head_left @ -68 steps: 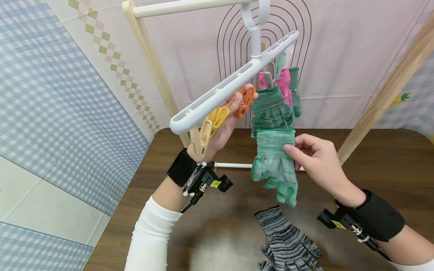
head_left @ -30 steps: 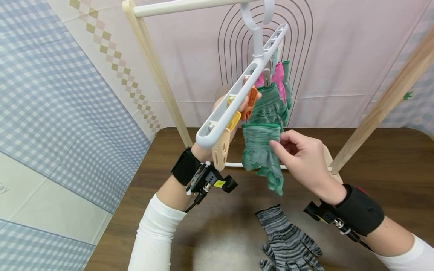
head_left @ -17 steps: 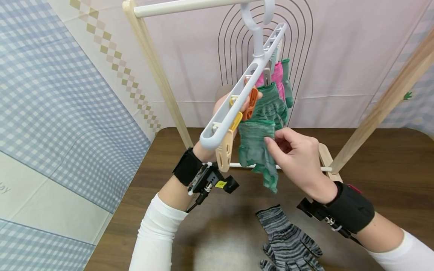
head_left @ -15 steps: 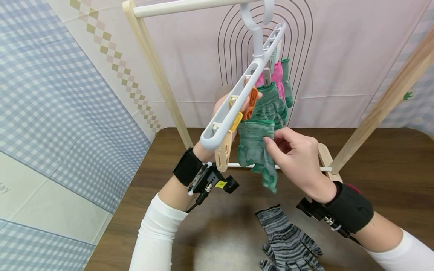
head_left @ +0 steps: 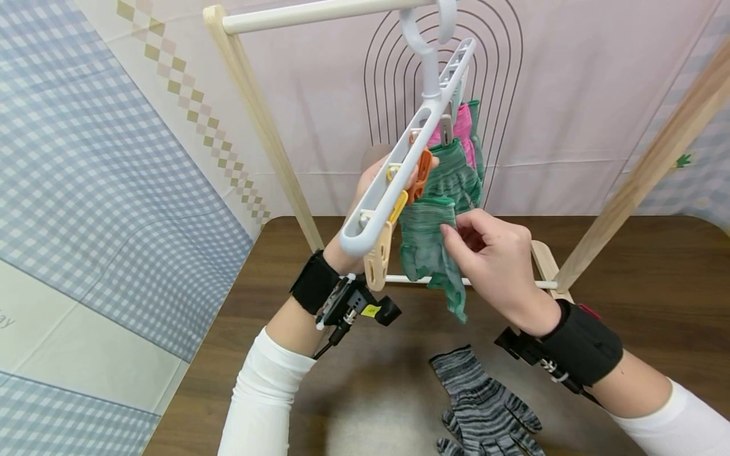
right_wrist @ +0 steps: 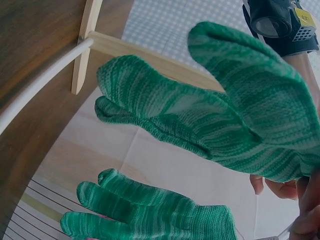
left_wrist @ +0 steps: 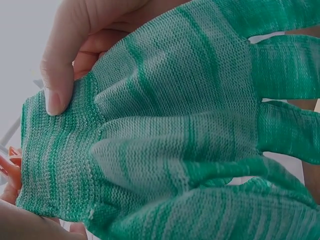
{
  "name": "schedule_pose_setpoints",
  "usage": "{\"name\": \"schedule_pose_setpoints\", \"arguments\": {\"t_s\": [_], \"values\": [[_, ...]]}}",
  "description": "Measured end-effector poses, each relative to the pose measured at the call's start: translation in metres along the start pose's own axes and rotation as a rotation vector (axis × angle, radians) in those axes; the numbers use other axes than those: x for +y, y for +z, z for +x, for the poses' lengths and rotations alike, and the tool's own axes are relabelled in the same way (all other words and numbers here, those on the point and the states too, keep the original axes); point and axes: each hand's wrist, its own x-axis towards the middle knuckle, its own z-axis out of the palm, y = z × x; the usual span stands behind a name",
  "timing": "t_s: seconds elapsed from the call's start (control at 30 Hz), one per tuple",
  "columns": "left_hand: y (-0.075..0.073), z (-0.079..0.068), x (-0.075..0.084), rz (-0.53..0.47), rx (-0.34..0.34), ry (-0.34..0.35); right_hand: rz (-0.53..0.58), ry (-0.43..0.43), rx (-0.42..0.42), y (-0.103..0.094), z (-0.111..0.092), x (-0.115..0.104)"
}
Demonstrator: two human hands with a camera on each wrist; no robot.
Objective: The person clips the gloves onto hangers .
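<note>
My right hand (head_left: 496, 259) pinches a green striped knit glove (head_left: 428, 234) by its cuff edge, thumb in front; the glove's fingers dangle down. Behind the white hanger (head_left: 433, 104), my left hand (head_left: 365, 190) grips an orange clothespin (head_left: 421, 174), most of the hand hidden by the bar. In the left wrist view the cuff end of the green glove (left_wrist: 160, 100) lies close to the orange clothespin (left_wrist: 14, 170); whether they touch I cannot tell. Another green glove (head_left: 453, 171) hangs from a grey clothespin (head_left: 447, 128) just behind.
A yellow clothespin (head_left: 398, 206) and a beige clothespin (head_left: 377, 256) hang at the hanger's near end. Farther back hangs a pink glove (head_left: 464, 133). A grey-black striped glove (head_left: 481, 399) lies on the brown table (head_left: 376, 392). Wooden posts (head_left: 259, 120) of the rack flank the hanger.
The hanger's near end has swung rightward and down. My right hand has brought the green glove left and up, close beside the orange clothespin. My left hand keeps its grip.
</note>
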Motion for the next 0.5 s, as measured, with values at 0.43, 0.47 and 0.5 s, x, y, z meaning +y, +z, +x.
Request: {"name": "schedule_pose_setpoints", "arguments": {"t_s": [0.43, 0.47, 0.5], "values": [[0.0028, -0.002, 0.0051, -0.086, 0.032, -0.102, 0.008, 0.018, -0.004, 0.002, 0.0081, -0.0005], [0.0022, -0.0013, 0.0042, -0.092, 0.032, -0.105, 0.008, 0.019, -0.004, 0.0021, 0.0088, -0.0006], [0.0016, -0.0008, 0.0034, -0.102, 0.032, -0.105, 0.006, 0.019, -0.005, 0.002, 0.0092, -0.0006]]}}
